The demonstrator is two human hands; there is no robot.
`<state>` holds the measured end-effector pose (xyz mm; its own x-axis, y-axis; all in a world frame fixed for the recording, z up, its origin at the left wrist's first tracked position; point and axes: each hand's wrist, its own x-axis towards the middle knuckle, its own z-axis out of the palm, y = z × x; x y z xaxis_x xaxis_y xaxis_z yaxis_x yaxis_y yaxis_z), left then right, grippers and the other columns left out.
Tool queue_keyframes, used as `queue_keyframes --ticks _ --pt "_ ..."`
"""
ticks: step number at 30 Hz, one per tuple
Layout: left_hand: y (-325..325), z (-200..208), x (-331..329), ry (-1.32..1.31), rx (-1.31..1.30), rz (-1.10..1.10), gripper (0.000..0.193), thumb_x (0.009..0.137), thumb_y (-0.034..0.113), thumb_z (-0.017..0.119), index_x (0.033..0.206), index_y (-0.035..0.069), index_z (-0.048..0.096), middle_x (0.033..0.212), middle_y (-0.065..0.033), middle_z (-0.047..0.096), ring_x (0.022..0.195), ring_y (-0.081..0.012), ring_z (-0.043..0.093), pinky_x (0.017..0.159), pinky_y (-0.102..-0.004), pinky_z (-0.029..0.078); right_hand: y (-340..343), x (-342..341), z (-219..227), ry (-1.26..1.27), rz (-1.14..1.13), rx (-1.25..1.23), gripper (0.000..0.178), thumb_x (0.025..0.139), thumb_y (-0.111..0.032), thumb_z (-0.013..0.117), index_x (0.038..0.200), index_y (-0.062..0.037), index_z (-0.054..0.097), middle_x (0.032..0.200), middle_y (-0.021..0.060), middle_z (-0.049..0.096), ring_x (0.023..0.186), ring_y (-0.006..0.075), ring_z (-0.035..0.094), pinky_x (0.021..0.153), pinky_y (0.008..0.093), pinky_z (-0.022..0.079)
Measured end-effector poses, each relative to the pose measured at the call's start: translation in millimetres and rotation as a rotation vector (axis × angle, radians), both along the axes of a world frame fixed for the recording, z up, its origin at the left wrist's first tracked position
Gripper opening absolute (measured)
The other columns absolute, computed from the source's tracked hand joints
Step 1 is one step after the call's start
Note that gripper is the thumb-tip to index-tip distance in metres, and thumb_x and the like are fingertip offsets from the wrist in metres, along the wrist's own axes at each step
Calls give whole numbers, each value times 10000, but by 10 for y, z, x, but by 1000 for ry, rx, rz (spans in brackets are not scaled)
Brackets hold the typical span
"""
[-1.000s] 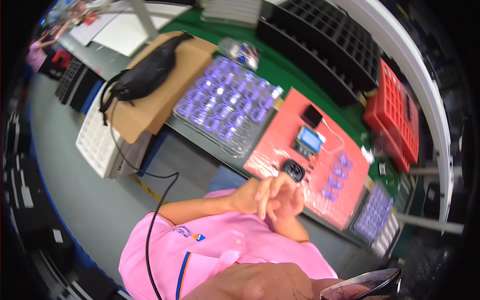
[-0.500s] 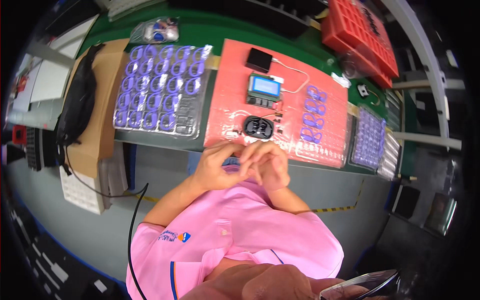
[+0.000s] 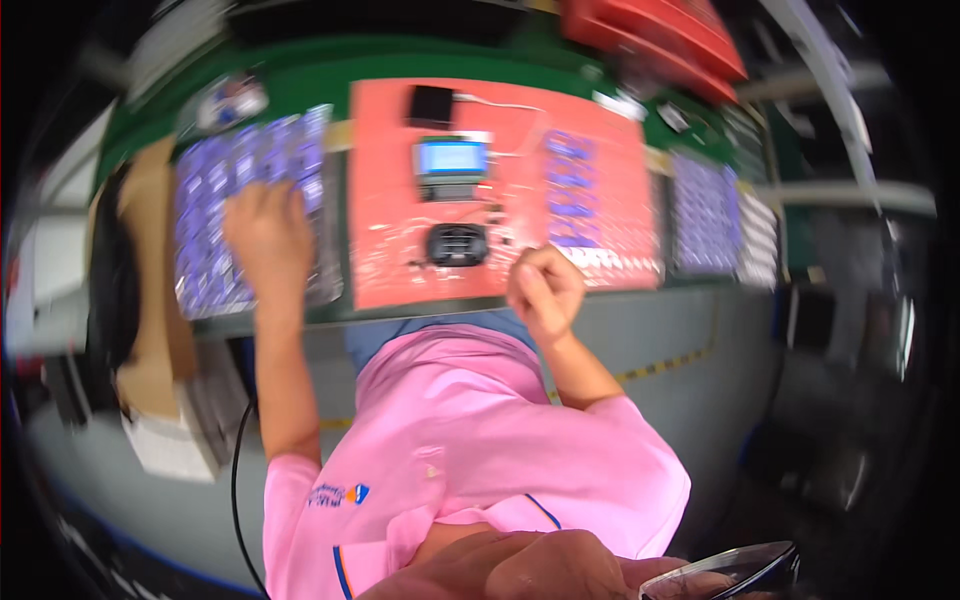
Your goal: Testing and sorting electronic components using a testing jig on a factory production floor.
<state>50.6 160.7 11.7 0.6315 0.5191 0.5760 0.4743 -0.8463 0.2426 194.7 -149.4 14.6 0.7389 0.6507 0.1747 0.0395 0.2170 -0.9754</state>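
Observation:
My left hand (image 3: pixel 268 232) reaches over the clear plastic tray (image 3: pixel 326 275) at the left, among its purple band-shaped pieces (image 3: pixel 205 240). Motion blurs its fingers, so their grip and anything in them cannot be made out. My right hand (image 3: pixel 546 292) is closed, fingers curled in, at the front edge of the pink mat (image 3: pixel 385 200). Whatever it may hold is hidden. Between the hands, a black oval holder (image 3: pixel 457 245) lies on the mat. Behind it sits a small circuit board with a lit blue screen (image 3: pixel 452 158).
A black box (image 3: pixel 431 106) with a white cable stands behind the screen. Purple pieces (image 3: pixel 571 190) lie in rows on the mat's right. Another tray of purple pieces (image 3: pixel 705 215) is farther right. Red racks (image 3: pixel 655 40) stand at the back right; a cardboard box (image 3: pixel 150 270) is at left.
My hands were together in front of the mat and have parted. The left has gone out to the tray; the right has moved slightly right. The whole view has shifted and blurred.

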Motion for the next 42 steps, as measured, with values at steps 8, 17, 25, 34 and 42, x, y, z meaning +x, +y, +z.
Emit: queue_keyframes --ticks 8,17,25,34,42 --pt "185 -245 -40 99 -37 -8 110 948 120 763 1026 47 790 986 -129 738 919 -341 648 813 -475 478 -981 879 38 -296 -668 -166 153 1083 -97 655 950 -20 665 732 -17 607 590 33 490 516 224 369" --pt "-199 24 26 -139 -91 -154 139 1042 123 703 1132 27 748 1069 -81 725 920 -245 633 872 -380 472 -2815 2599 83 -597 -1271 -453 192 1058 -180 706 1092 7 732 884 48 725 764 118 671 699 275 535" --pt "-487 -48 12 -309 -546 -153 173 1075 157 700 1151 5 727 1084 -30 671 918 -117 565 829 -270 460 -3901 3769 -488 -988 -1084 -1226 284 1009 -121 662 1273 -61 746 1152 196 764 1023 378 745 903 445 581" --pt "-681 -281 -61 -392 -684 -108 164 1085 133 688 1169 -5 713 1086 -11 670 941 -81 584 824 -240 479 -4000 3800 -515 -745 -1011 -1202 207 1042 -169 678 1149 1 728 1089 225 758 1007 367 755 876 443 579" --pt "-855 -296 -44 -391 -876 -143 144 1094 95 663 1191 -4 703 1076 -12 684 945 -75 608 866 -242 503 -3051 3209 56 -813 -1076 -803 222 1052 -204 716 1144 -2 712 1021 127 745 900 214 699 790 348 547"
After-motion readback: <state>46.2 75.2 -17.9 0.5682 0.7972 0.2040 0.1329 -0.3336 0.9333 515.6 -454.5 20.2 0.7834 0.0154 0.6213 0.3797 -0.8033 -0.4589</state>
